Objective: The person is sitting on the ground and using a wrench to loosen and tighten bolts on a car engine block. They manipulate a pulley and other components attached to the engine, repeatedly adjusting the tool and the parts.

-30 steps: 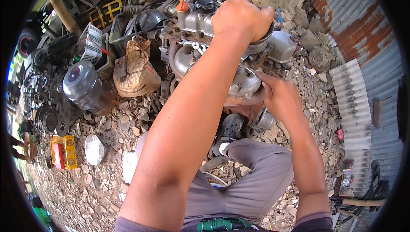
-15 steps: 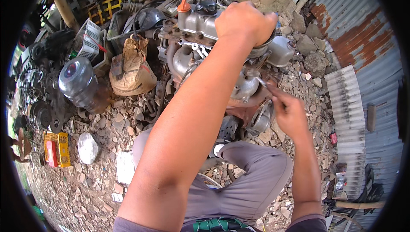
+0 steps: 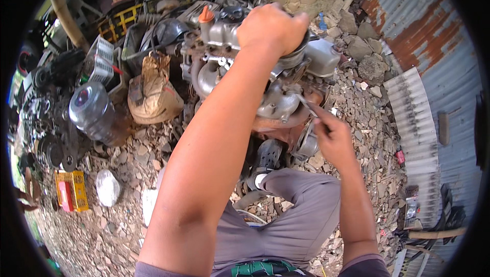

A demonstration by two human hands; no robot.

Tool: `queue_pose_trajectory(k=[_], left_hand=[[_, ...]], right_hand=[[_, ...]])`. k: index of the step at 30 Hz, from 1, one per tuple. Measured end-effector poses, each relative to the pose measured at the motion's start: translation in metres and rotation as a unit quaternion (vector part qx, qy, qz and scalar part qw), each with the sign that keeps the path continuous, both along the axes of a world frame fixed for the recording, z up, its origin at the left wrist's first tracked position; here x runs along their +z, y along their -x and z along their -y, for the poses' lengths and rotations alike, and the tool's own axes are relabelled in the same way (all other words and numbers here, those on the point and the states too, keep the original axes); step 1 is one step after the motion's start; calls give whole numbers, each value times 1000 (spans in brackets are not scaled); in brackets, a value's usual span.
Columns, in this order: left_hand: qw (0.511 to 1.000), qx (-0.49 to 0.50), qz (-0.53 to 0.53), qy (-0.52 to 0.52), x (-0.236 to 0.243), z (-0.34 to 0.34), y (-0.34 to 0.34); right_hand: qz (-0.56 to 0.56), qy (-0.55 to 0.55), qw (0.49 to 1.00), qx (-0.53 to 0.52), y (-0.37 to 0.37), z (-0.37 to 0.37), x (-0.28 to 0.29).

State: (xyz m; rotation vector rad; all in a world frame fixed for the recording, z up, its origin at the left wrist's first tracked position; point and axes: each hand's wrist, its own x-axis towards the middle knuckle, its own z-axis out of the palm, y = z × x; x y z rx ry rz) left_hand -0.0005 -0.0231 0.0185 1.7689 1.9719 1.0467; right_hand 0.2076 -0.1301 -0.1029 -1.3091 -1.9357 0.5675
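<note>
In front of me stands a greasy engine with a silver cover and an orange cap. My left arm reaches across to its top. There my left hand is closed over a round metal part with a dark rim; most of its fingertips are hidden. Lower and to the right, my right hand grips a slim tool with a light metal end. The tool's tip meets a curved silver casting on the engine's near side; its exact kind is unclear.
To the left are a paper sack, a large clear water bottle and a small yellow crate. Broken stone covers the ground. Rusty corrugated sheets stand along the right. My shoe is just below the engine.
The whole view has shifted slightly, so the engine and both hands sit further left. Both hands keep their places at the engine, and the tool stays against the silver casting.
</note>
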Motion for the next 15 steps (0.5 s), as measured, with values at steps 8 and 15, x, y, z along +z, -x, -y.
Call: queue_pose_trajectory(k=[8,15], left_hand=[[999,28,-23,-14,0,-3,-7],[997,11,-13,-70,-10,-14,-7]], right_hand=[[-150,153,975,-57,-13,-29,-23],[-251,21,959,-127,6,-54,-70]])
